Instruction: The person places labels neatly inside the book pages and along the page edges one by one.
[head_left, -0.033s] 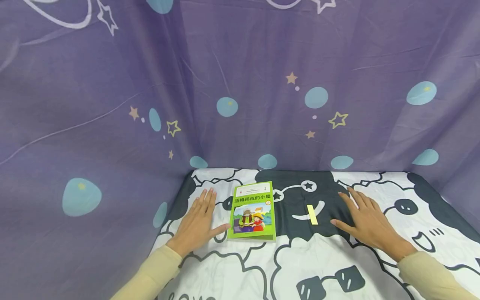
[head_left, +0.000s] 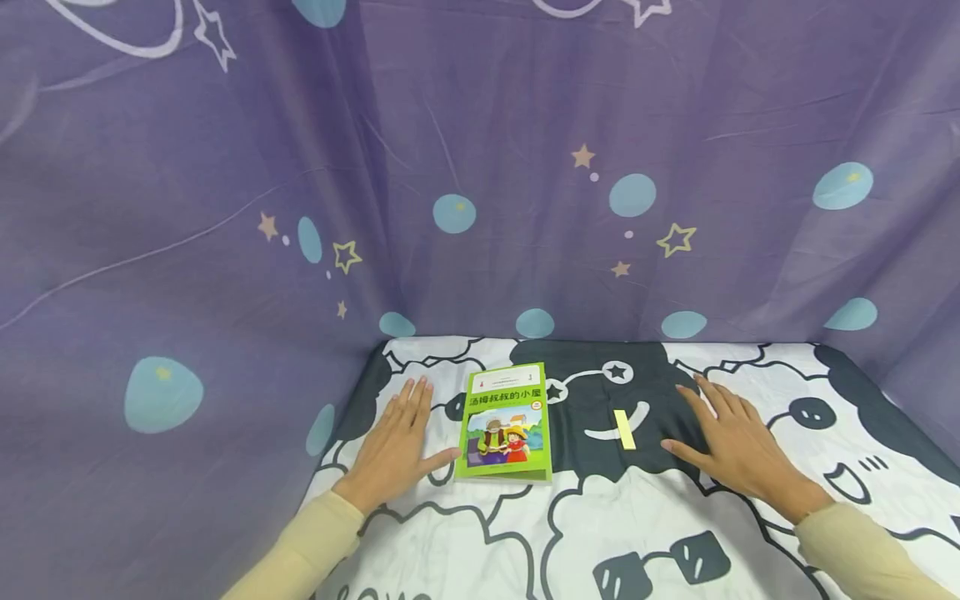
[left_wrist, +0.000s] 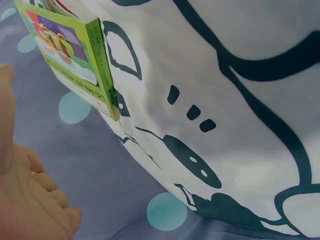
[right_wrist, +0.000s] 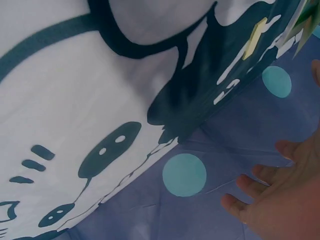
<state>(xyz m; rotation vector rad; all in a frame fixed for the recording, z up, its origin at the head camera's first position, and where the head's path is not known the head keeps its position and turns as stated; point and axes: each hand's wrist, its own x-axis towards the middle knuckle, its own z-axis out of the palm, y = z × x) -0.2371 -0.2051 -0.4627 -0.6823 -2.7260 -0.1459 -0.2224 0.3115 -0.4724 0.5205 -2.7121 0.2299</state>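
A green paperback book (head_left: 504, 423) with a cartoon picture of two figures and Chinese lettering lies on the cloth, its front cover slightly raised at the near edge. My left hand (head_left: 393, 450) is to its left, fingers straight, with the thumb tip close to the book's left edge; whether they touch I cannot tell. To the right of the book lies a narrow pale yellow strip (head_left: 625, 429). Right of that strip is my right hand (head_left: 738, 450), fingers spread and holding nothing. The left wrist view shows the book (left_wrist: 75, 55) beyond the thumb.
A black-and-white cartoon sheep cloth (head_left: 465, 542) covers the table. Behind it and along both sides hangs a purple curtain (head_left: 517, 275) with stars and blue spots, meeting the table's far edge.
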